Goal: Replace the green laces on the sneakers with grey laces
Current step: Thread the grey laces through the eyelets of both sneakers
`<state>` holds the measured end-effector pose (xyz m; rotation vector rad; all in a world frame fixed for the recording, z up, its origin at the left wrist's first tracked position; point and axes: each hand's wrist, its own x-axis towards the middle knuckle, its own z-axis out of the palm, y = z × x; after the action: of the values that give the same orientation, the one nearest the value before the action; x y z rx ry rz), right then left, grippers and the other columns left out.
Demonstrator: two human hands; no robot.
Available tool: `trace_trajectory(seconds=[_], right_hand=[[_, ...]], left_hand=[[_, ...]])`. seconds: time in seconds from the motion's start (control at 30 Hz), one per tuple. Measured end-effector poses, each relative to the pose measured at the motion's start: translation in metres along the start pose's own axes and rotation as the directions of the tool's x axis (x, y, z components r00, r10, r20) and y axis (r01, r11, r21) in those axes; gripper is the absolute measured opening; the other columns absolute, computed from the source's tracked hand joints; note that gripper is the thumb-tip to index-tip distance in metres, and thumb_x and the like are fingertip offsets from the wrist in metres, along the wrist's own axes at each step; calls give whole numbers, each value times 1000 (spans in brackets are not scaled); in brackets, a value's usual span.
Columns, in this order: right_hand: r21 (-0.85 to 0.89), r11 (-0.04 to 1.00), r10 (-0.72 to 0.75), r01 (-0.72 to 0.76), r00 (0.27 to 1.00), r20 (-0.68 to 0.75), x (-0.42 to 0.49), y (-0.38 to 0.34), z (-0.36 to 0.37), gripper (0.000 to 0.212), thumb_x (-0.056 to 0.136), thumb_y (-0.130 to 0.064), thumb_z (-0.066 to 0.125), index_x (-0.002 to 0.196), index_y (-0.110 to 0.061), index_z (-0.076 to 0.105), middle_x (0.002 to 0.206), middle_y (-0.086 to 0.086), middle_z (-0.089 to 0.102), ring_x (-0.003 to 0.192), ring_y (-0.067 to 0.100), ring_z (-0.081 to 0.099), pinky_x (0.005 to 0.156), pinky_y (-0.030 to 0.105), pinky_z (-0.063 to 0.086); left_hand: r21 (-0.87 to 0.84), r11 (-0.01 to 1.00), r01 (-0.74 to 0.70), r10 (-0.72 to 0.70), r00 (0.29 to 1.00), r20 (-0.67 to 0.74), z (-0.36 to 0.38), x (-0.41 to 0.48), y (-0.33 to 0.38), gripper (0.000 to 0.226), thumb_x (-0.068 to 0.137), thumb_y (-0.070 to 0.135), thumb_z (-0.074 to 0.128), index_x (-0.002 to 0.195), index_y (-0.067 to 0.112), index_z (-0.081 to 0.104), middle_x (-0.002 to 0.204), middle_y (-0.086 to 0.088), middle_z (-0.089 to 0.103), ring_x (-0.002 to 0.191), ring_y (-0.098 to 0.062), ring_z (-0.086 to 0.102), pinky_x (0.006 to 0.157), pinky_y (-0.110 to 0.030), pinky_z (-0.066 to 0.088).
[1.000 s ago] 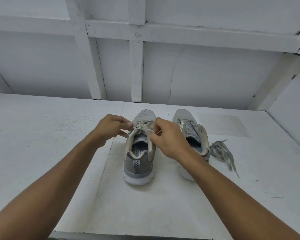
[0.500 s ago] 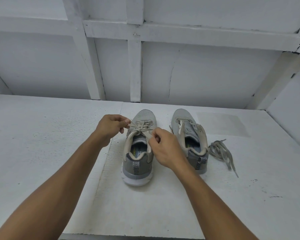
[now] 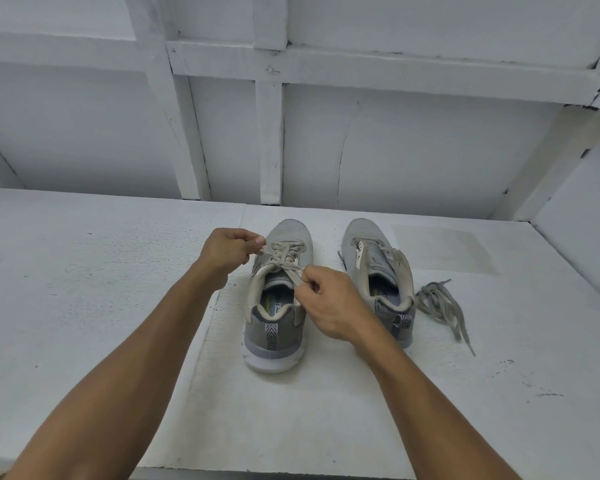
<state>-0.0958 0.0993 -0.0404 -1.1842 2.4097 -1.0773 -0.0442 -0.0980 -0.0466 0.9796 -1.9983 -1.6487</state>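
Two grey sneakers stand side by side on the white table (image 3: 84, 289), toes pointing away. The left hand (image 3: 224, 251) pinches one end of the pale lace (image 3: 284, 252) threaded through the left sneaker (image 3: 272, 329), and the right hand (image 3: 329, 303) pinches the other end just above its collar. A loose bundle of laces (image 3: 440, 303) lies just beside the right sneaker (image 3: 378, 258), on its right.

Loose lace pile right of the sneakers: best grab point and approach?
Probably pinch the loose laces at the bunched loops nearest the right sneaker, coming from above on the open right side. The loops are piled thick there; the thin tails trail flat toward the camera.
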Motion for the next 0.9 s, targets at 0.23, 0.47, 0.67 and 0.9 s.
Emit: trace_trajectory(seconds=[0.23,0.47,0.67,0.9], right_hand=[[-98,989,-123,106,975,-186,4,-2,1,22,85,-20,57,67,-11,50,66,-4,47,61,9,41,57,27,34],[93,983,-130,161,953,-274,5,-3,3,13,92,-21,59,81,-14,63,76,-6,60,71,10,54,64,26,45],[57,994,-83,91,988,-129,-5,4,5,17,92,-17,53,77,-9,53,66,-8,44,59,7,39,57,20,34],[23,999,-28,30,994,-107,-7,4,3,17,94,-19,51,81,-9,54,69,-7,46,62,7,40,58,20,33]], left_hand=[[77,997,-13,12,1000,17,-3,-1,2,10,88,20,70,79,17,72,80,-7,72,58,-14,45,61,-27,43],[80,996,-27,16,991,132,-10,-6,6,12,90,21,68,95,11,73,87,-3,73,65,-12,54,65,-27,44],[132,990,-39,26,995,99,-14,0,3,9,86,18,71,90,10,74,82,-6,72,66,-15,52,64,-28,44],[152,988,-13,-7,991,132,-17,0,10,9,87,17,70,93,11,73,87,-5,73,70,-15,59,67,-29,47]])
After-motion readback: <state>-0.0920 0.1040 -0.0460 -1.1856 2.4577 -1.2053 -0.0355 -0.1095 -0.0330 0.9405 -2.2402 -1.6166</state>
